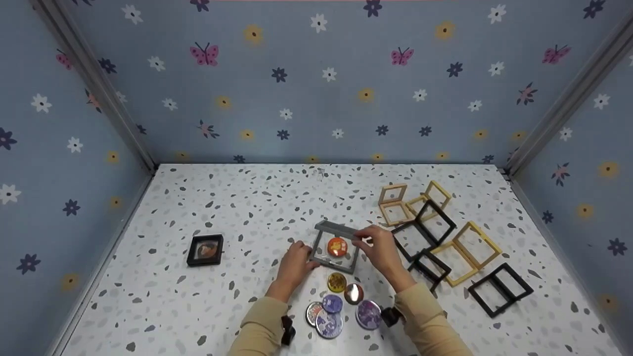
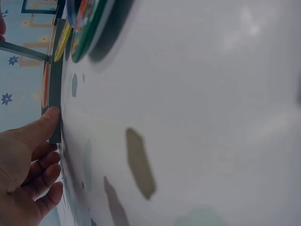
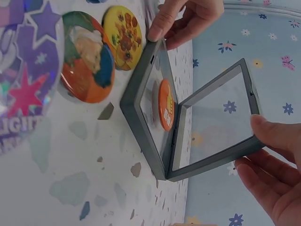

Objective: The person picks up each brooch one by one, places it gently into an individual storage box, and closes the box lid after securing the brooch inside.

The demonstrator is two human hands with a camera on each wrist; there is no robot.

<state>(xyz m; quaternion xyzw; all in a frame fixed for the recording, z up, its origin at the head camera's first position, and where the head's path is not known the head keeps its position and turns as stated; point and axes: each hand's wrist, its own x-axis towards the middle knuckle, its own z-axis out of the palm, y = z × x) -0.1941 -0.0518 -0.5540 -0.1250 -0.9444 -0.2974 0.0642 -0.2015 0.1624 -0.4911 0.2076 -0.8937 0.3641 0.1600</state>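
Observation:
A grey hinged display frame lies on the table with its lid raised on the far side. An orange round badge rests on the clear film of its lower half. My left hand grips the near left corner, thumb on the rim. With thumb and fingers, my right hand pinches the raised lid by its free edge. Just in front of the frame lie a yellow flower badge and a badge with a painted portrait.
Purple badges and others lie in a loose group between my forearms. To the right stand several opened frames, black, yellow and light wood. A closed black frame holding a badge sits at left. Patterned walls border the table.

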